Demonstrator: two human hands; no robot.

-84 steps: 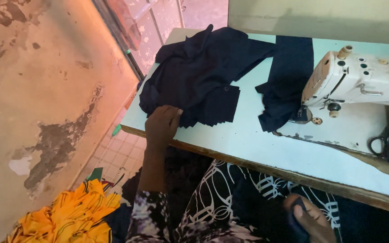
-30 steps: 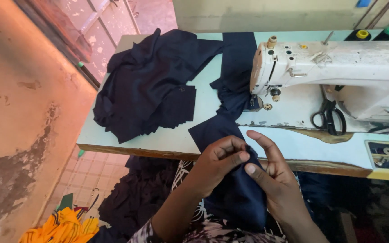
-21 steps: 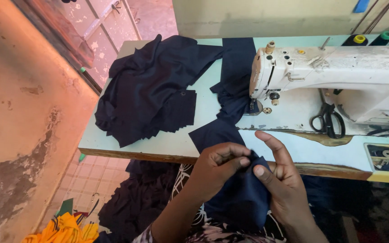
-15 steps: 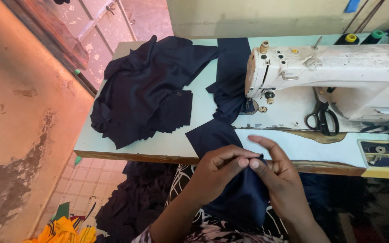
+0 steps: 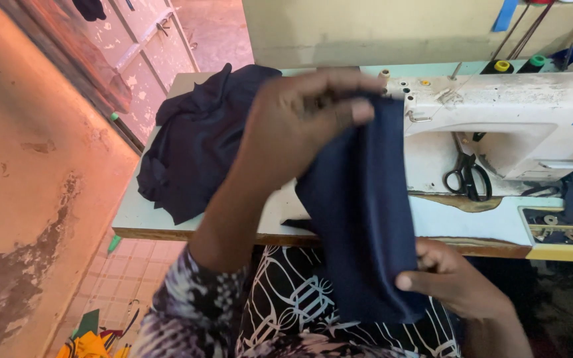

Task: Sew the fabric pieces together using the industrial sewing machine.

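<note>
Landmark: white sewing machine (image 5: pixel 505 126) on pale table (image 5: pixel 167 219). No packages seen; a blue logo mark sits on the machine's right face. Behind the machine: two thread cones (image 5: pixel 502 66), one yellow-topped, one green-topped. One pair of black scissors (image 5: pixel 469 178) lies at the machine's base. One heap of dark cloth (image 5: pixel 200 142) lies left of the machine. Navy fabric strip (image 5: pixel 363 212): smooth, folded lengthwise, hanging in front of the machine. Left hand (image 5: pixel 300 116) clenched on its top end; right hand (image 5: pixel 455 282) pinching its lower end, below the table edge
</note>
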